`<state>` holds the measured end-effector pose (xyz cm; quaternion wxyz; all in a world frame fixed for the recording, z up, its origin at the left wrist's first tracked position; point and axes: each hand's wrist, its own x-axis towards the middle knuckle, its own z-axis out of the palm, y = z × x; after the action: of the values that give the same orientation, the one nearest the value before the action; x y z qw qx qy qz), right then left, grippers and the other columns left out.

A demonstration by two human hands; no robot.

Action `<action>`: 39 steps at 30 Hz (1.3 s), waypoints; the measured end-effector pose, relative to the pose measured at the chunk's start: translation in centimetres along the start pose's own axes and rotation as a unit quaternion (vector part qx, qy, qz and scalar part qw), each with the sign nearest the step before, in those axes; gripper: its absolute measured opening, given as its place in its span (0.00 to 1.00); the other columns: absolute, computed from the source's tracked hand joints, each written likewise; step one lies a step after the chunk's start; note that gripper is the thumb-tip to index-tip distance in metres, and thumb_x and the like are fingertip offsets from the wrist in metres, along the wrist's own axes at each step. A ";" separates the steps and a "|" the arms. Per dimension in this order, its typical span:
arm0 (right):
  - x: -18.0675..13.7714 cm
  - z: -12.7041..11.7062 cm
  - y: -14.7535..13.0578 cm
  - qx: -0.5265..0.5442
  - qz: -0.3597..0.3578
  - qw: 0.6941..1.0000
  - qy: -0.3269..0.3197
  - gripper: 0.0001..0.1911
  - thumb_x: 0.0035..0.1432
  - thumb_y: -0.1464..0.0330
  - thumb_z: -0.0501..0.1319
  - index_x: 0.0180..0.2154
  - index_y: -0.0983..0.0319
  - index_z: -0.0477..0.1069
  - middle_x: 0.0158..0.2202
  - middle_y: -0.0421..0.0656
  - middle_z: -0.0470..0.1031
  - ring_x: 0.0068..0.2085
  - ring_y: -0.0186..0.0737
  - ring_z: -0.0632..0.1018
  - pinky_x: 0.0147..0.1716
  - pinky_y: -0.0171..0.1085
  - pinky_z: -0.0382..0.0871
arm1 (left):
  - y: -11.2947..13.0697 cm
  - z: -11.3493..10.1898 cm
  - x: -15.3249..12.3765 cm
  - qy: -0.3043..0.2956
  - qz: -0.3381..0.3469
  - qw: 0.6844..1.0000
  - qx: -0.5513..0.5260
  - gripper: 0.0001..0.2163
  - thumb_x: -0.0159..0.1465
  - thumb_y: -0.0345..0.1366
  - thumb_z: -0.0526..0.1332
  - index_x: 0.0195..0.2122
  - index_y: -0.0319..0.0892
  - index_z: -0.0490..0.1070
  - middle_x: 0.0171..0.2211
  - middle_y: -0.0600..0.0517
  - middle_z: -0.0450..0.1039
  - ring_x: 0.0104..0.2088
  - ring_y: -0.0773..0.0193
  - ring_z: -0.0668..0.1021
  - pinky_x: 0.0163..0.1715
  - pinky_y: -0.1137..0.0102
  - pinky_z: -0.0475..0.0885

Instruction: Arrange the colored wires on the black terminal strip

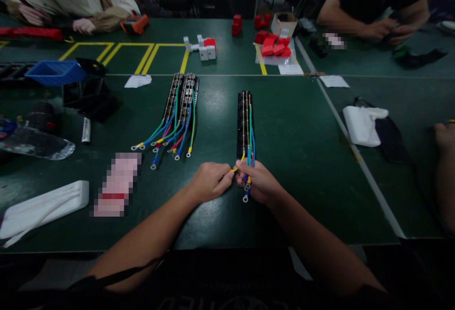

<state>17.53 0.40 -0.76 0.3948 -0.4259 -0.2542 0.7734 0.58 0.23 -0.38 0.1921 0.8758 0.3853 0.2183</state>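
Note:
A black terminal strip (245,123) lies on the green table with coloured wires running out of its near end. My left hand (209,180) is closed in a pinch on a yellow wire (237,165) just below the strip. Touching it on the right, my right hand (258,181) is closed round the bundle of blue, green and yellow wires (249,172), whose ring lugs hang below my fingers. Two more wired strips (181,106) lie side by side to the left, their wires fanned toward me.
A blue bin (55,72), black parts and a clear plastic bag (35,143) sit at the left. White foam pieces (46,205) lie near the front left and at the right (362,124). Red parts (273,44) and other people's hands are across the table.

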 end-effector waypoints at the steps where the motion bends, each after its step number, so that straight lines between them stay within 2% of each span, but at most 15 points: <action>1: 0.0 0.0 0.0 0.000 0.001 1.000 0.000 0.16 0.47 0.61 0.69 0.23 0.62 0.64 0.15 0.34 0.65 0.18 0.29 0.68 0.19 0.31 0.61 | 0.0 0.0 0.0 0.001 -0.001 1.000 0.000 0.15 0.68 0.36 0.48 0.25 0.39 0.64 0.20 0.55 0.63 0.22 0.69 0.66 0.25 0.72 0.57; 15: 0.0 -0.1 0.0 -0.005 -0.001 1.000 -0.005 0.16 0.49 0.61 0.68 0.23 0.62 0.65 0.15 0.35 0.66 0.18 0.29 0.68 0.20 0.30 0.61 | 0.0 -0.1 0.0 -0.004 0.000 1.000 0.012 0.16 0.69 0.36 0.46 0.26 0.39 0.65 0.22 0.54 0.66 0.23 0.69 0.68 0.26 0.72 0.59; 28: 0.0 0.1 0.0 -0.009 -0.002 1.000 0.000 0.16 0.48 0.61 0.68 0.23 0.62 0.64 0.15 0.35 0.65 0.17 0.29 0.68 0.19 0.31 0.61 | 0.3 -0.2 0.1 0.000 -0.010 1.000 -0.022 0.14 0.67 0.36 0.48 0.25 0.39 0.65 0.19 0.56 0.62 0.20 0.70 0.65 0.23 0.74 0.57; 39: -0.2 0.2 -0.1 0.001 0.003 1.000 0.010 0.16 0.46 0.61 0.69 0.24 0.62 0.65 0.15 0.34 0.65 0.17 0.29 0.68 0.19 0.31 0.60 | 0.0 -0.1 0.0 -0.007 0.003 0.999 0.033 0.16 0.69 0.37 0.46 0.26 0.39 0.64 0.21 0.54 0.65 0.22 0.68 0.67 0.26 0.71 0.58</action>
<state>17.46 0.33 -0.49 0.3952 -0.4338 -0.2488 0.7706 0.51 0.25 -0.27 0.1656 0.8842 0.3882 0.1999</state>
